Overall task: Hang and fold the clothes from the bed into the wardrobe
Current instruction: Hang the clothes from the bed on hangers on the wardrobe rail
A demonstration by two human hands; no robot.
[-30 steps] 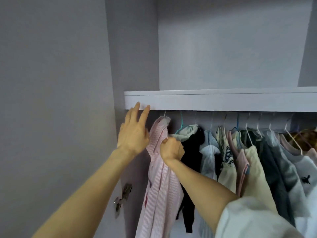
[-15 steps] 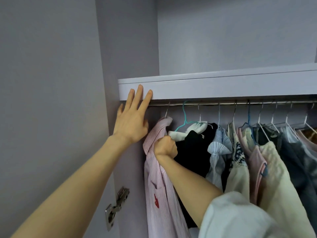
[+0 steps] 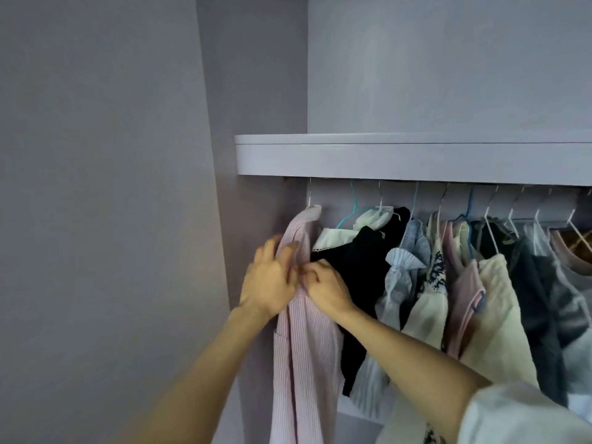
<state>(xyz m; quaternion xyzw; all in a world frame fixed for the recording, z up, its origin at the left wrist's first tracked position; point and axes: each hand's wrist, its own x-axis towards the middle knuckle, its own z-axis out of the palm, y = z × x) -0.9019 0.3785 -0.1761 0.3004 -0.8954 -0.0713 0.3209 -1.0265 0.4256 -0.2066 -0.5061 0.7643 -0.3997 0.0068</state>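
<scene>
Blurring left hand (image 3: 269,280) over pink shirt (image 3: 304,347)

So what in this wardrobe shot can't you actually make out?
- Head view: the rail is hidden behind the shelf front.
- The left hand is motion-blurred, so its hold on the pink striped shirt is unclear.
- What the right hand pinches is covered by its own knuckles.
- The rightmost garments are cut off by the picture's edge.
- The shirt's hem runs off the bottom.

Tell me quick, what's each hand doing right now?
Left hand: fingers curled on the pink striped shirt, blurred.
Right hand: fingers pinching the same shirt's front.
</scene>
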